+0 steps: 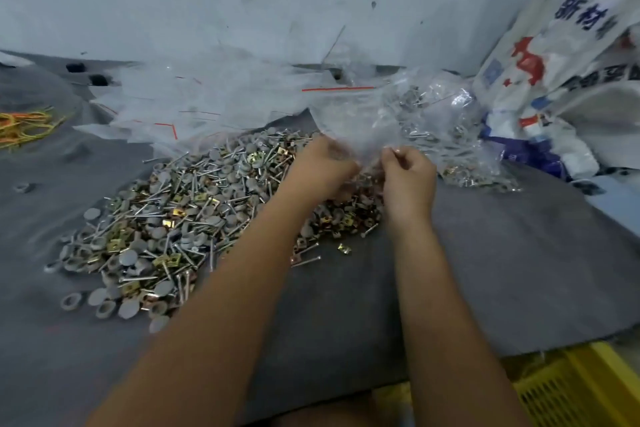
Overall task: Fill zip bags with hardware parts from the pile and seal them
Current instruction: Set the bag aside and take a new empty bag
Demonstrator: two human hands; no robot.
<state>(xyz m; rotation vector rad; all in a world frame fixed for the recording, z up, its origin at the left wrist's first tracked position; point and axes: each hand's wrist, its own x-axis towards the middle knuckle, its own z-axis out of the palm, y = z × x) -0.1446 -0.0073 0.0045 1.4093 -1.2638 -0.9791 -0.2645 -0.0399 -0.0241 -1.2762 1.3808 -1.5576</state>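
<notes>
A wide pile of hardware parts [180,218] lies on the grey cloth: grey round caps, long steel screws and brass square clips. At the pile's far right edge both hands hold a clear zip bag [349,121] with a red seal strip at its top. My left hand [325,170] grips the bag's left side with curled fingers. My right hand [408,177] pinches the bag's right side between thumb and fingers. The bag is blurred and its contents cannot be made out.
Empty clear zip bags [180,104] with red strips lie heaped behind the pile. Filled bags [460,135] lie to the right, beside a white printed sack [561,73]. Yellow and orange rubber bands [24,128] sit far left. A yellow crate [581,388] stands at bottom right.
</notes>
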